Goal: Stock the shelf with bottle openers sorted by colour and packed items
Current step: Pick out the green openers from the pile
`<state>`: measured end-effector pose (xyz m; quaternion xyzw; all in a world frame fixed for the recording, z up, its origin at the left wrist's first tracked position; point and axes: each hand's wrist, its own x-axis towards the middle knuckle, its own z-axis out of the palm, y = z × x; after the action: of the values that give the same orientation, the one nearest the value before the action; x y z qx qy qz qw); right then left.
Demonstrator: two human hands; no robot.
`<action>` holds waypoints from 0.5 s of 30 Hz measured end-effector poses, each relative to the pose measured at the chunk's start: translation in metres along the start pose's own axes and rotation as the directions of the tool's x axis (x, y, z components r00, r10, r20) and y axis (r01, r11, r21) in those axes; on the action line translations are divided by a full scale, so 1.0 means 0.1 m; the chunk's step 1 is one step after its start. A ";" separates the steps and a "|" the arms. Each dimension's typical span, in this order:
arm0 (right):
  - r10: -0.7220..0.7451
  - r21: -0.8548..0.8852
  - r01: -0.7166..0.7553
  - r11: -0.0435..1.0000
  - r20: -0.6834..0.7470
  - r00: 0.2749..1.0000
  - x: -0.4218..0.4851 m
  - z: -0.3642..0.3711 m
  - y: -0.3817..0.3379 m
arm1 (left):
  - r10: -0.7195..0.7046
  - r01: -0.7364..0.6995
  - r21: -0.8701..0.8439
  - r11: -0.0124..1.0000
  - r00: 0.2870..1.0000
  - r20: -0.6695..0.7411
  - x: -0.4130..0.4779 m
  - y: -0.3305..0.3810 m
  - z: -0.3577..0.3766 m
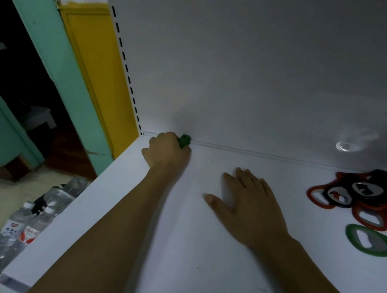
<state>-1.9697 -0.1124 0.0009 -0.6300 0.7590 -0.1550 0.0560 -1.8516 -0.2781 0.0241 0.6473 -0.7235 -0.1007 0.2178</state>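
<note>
Left hand [165, 151] grips green opener [184, 141] at shelf's [123, 236] far-left corner, probably starting the green group; right hand [246, 204] rests flat, fingers spread.

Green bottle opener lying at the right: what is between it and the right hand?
Only bare white shelf, in the head view, between the right hand and that green bottle opener.

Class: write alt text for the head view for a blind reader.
Left hand grips a green bottle opener at the white shelf's back left corner; right hand rests flat nearby. Red and black openers and another green opener lie at right.
</note>
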 end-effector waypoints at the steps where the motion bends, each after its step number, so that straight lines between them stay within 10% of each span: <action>1: 0.000 0.000 0.000 1.000 0.002 1.000 0.00 0.00 0.00 | 0.007 -0.007 0.010 1.000 1.000 -0.003 0.00 0.00 -0.01; 11: -0.004 -0.007 0.004 1.000 -0.006 1.000 0.00 0.02 0.00 | -0.041 0.040 -0.011 0.999 0.998 -0.046 0.05 -0.19 -0.09; 15: -0.009 0.048 0.013 0.999 -0.070 0.997 0.03 0.00 0.02 | 0.153 -0.147 0.051 0.988 0.973 -0.172 -0.06 -0.17 -0.10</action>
<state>-1.9725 -0.1149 0.0001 -0.6268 0.7530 -0.1955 0.0437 -1.8318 -0.2731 0.0249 0.6011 -0.7501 -0.0126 0.2753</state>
